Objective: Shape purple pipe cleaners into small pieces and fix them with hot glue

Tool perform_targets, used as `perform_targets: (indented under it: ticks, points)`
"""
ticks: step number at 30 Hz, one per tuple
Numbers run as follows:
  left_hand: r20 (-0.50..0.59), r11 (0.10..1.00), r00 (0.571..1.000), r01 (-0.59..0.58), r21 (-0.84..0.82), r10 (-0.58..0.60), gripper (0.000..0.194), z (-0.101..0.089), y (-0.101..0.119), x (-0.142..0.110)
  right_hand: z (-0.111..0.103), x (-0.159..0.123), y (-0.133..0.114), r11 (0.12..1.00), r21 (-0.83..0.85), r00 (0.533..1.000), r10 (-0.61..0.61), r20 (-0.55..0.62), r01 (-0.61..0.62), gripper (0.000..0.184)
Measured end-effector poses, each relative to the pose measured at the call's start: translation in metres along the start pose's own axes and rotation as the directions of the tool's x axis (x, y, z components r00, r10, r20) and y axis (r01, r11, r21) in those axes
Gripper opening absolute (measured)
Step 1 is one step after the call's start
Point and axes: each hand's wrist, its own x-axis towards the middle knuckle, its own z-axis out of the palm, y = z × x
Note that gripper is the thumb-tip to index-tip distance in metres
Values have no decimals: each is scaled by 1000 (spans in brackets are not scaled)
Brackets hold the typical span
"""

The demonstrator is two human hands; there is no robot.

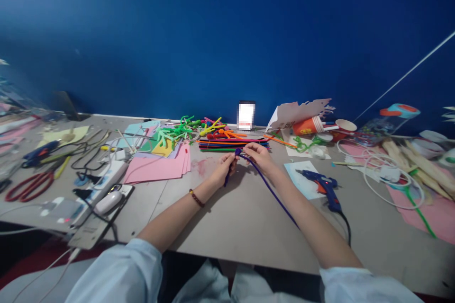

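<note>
Both hands meet over the middle of the grey table (227, 218). My left hand (224, 166) is closed in a pinch on the coiled end of a purple pipe cleaner (265, 182). My right hand (259, 155) pinches the same pipe cleaner just beside the coil. Its long tail runs back toward me along my right forearm. A beaded bracelet (196, 198) sits on my left wrist. Just beyond the hands lies a flat bundle of coloured pipe cleaners (232, 143).
A blue glue gun (325, 185) lies right of my hands on a pale card, its cord trailing to the table edge. Pink paper sheets (159, 166) lie to the left, red scissors (28, 184) and a power strip (106, 182) further left. Paper cups (313, 126) and white rings (391, 177) stand right.
</note>
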Motion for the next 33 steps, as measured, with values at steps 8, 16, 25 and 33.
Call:
perform_targets:
  ticks: [8, 16, 25, 33]
  points:
    - [-18, 999, 999, -27, 35, 28, 38, 2, -3, -1, 9, -4, 3, 963, -237, 991, -133, -19, 125, 24]
    - [-19, 965, 991, -124, 232, 132, 41, 0, -5, 1, 13, -3, 11, 993, -90, 994, -84, -65, 78, 29]
    - [-22, 890, 959, -253, 379, 281, 41, 2, -2, -2, 17, -3, 8, 995, 80, 992, 75, -106, -67, 34]
    - [-54, 897, 953, -261, 356, 298, 37, 1, -5, -1, 15, -2, 10, 996, 81, 999, 36, -40, -33, 31]
